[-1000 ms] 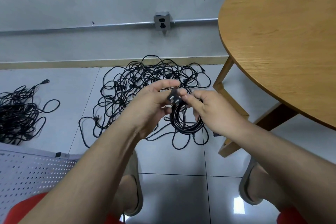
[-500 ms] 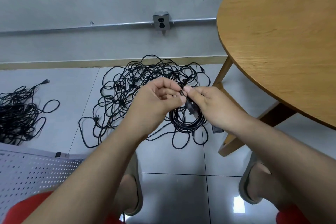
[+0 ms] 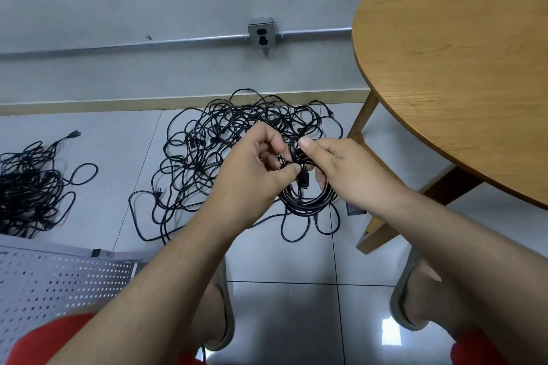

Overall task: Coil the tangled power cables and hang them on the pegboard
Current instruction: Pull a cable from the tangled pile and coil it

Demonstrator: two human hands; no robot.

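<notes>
1. Far left of the floor [image 3: 118, 157]: a small heap of black cables [image 3: 29, 187], loose and well apart from the main lot. We cannot tell whether it is sorted or waiting.

2. Lower left corner: the pegboard [image 3: 59, 278], white and perforated, lying flat beside our knee. We judge it is kept close so that a finished coil can go straight on. No cable hangs on the part in view.

3. Middle of the floor, against the skirting: the big tangle [image 3: 207, 154], many crossing loops with several plugs showing.

4. On the wall above it: a metal socket [image 3: 262, 35] on a conduit, nothing plugged in.

5. Our left hand [image 3: 252, 178]: fingers curled, thumb and forefinger pinching the cable end at the top of the bundle.

6. The coil [image 3: 308, 204]: several neat turns hanging below both hands, in front of the tangle. A plug [image 3: 304, 182] dangles inside the ring, just under the left thumb.

7. Our right hand [image 3: 350, 178]: thumb on top, fingers wrapped round the bundle, clamping the turns so they cannot spring apart. We judge the step to be tying off the loose end.

8. Right: a round wooden table [image 3: 459, 68], its leg just beside the coil.
</notes>
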